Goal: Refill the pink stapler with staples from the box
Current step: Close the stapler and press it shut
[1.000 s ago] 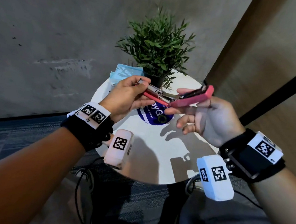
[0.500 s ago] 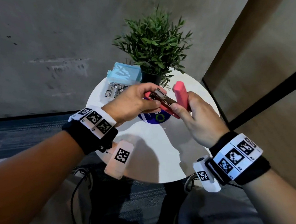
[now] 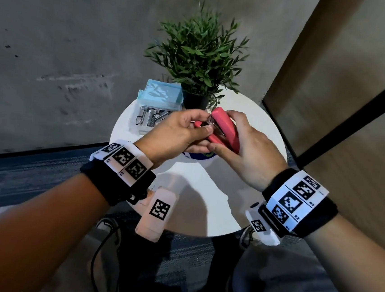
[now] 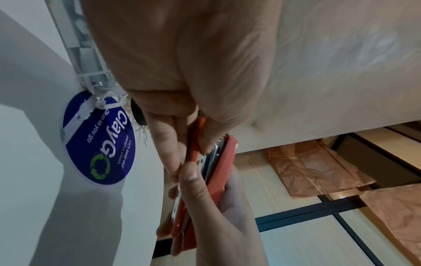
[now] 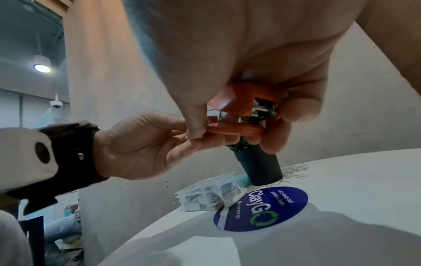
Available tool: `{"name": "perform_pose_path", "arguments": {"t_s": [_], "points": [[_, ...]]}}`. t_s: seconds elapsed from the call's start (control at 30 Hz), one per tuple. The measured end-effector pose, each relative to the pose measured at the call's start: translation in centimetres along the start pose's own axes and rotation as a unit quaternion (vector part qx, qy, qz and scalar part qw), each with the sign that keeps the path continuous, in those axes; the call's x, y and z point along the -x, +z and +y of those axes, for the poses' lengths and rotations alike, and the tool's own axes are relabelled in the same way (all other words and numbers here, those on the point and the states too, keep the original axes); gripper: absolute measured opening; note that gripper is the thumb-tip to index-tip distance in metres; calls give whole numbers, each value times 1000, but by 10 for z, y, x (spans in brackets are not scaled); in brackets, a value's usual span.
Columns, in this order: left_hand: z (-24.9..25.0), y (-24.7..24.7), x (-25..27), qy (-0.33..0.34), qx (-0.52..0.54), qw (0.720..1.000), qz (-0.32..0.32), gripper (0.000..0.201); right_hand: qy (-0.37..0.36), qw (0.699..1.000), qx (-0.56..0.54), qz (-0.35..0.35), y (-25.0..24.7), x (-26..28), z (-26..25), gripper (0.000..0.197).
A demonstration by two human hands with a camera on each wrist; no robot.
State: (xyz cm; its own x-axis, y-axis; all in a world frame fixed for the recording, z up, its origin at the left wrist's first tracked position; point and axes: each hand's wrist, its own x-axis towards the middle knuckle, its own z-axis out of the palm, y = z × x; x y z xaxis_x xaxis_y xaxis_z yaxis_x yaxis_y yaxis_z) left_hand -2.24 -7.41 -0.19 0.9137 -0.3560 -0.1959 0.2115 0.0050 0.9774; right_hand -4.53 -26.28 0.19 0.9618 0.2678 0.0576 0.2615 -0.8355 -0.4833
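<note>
Both hands hold the pink stapler [image 3: 226,129] above the round white table [image 3: 216,209]. My right hand [image 3: 245,148] wraps round its pink top cover, thumb underneath. My left hand [image 3: 178,132] pinches the front end, where the metal magazine shows in a narrow gap between cover and base. The left wrist view has the stapler [image 4: 218,171] edge-on, nearly folded together; in the right wrist view the stapler [image 5: 241,115] shows its metal end. The clear staple box [image 3: 146,117] lies open at the table's back left with several staple strips inside; it appears again as the staple box [image 5: 205,196].
A potted plant [image 3: 198,54] in a black pot stands at the back of the table, right behind the hands. The box's light blue lid [image 3: 162,93] stands up behind the strips. A round blue sticker [image 5: 262,208] lies under the hands. A wall and a wooden panel lie beyond.
The stapler's top cover, swung wide open a second ago, has folded down toward the base. My right hand turned over to grip the cover from above, and both hands moved lower.
</note>
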Motion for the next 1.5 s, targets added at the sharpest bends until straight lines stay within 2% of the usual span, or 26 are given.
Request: {"name": "perform_pose_path", "arguments": {"t_s": [0.1,0.27,0.37,0.53,0.8,1.07,1.13,1.2,1.33,1.5], "points": [[0,0,0,-12,3,1000,11,29,-16,1000,24,12,2,0,-2,62],[2,1,-1,-44,113,993,13,37,3,995,-98,-17,-3,-14,6,57],[4,1,-3,-49,157,986,17,37,-12,995,-97,-18,-7,-18,9,59],[1,1,-4,-38,127,991,-18,38,-21,997,-59,-37,-6,-14,7,85],[0,-4,-5,-33,106,993,-40,37,-45,996,-61,-49,0,-13,7,75],[-6,-8,-4,-54,118,991,-34,36,-28,997,-45,-50,7,-8,2,72],[-5,-8,-6,-64,119,990,-27,36,-2,995,-94,-34,4,-7,2,67],[-4,-8,-7,-66,113,991,-14,35,25,989,-144,-17,0,-5,3,53],[-5,-7,-5,-54,67,996,-9,23,52,988,-147,10,-10,-7,12,25],[-6,-1,-3,-38,20,999,-13,22,46,983,-177,-6,-5,-10,15,22]]}}
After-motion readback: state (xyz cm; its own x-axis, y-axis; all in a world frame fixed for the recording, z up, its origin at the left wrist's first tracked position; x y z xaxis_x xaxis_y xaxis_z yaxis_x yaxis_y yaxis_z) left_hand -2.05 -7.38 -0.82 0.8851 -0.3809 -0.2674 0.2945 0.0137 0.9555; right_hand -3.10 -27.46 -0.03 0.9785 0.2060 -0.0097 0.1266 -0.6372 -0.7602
